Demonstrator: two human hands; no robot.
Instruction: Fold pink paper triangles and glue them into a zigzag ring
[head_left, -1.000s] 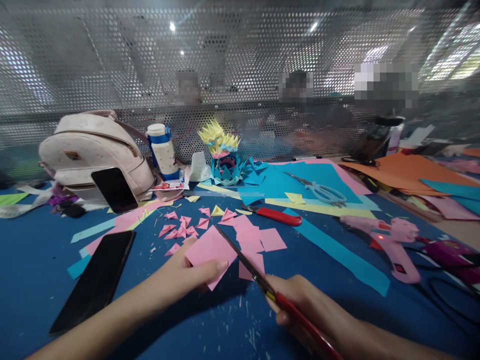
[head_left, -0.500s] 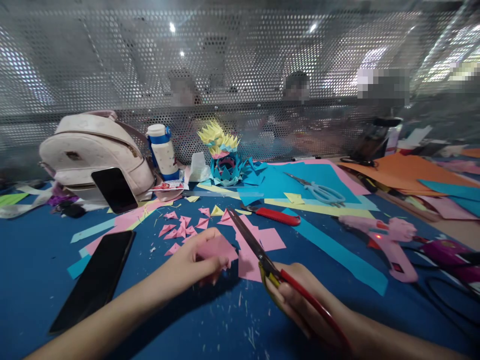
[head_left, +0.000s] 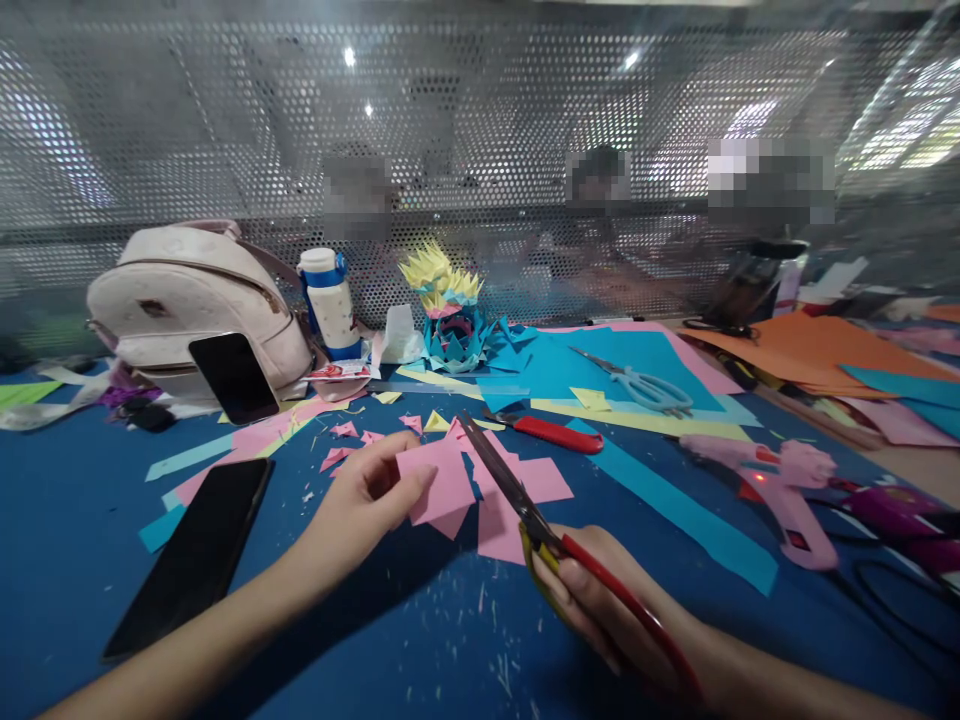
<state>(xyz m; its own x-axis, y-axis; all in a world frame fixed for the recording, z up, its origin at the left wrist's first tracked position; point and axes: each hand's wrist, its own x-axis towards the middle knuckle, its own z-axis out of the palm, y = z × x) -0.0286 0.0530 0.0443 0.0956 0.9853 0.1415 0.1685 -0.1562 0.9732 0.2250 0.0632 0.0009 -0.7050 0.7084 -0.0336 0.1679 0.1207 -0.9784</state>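
Note:
Between thumb and fingers, my left hand [head_left: 375,490] pinches pink paper squares [head_left: 439,485], at least two pieces overlapping. My right hand [head_left: 600,590] grips red-handled scissors [head_left: 502,475], whose blades point up and away, just right of the held paper and apart from it. Loose pink squares [head_left: 546,480] lie under and beyond the blades. Small folded pink triangles [head_left: 335,457] are scattered behind my left hand, which hides some of them. A red-handled cutter [head_left: 559,433] rests on the table past the scissors.
A pink glue gun [head_left: 787,490] with a lit light lies at right, its cord trailing. Light-blue scissors [head_left: 652,388] rest on blue paper. At left are a phone [head_left: 191,560], a backpack [head_left: 195,300] and a bottle [head_left: 328,300]. A folded-paper model [head_left: 450,320] stands at the back.
My left hand has turned the pink paper, and its pieces now fan apart beside the blades. The scissors have swung away from the paper, handles spread wider than a second ago.

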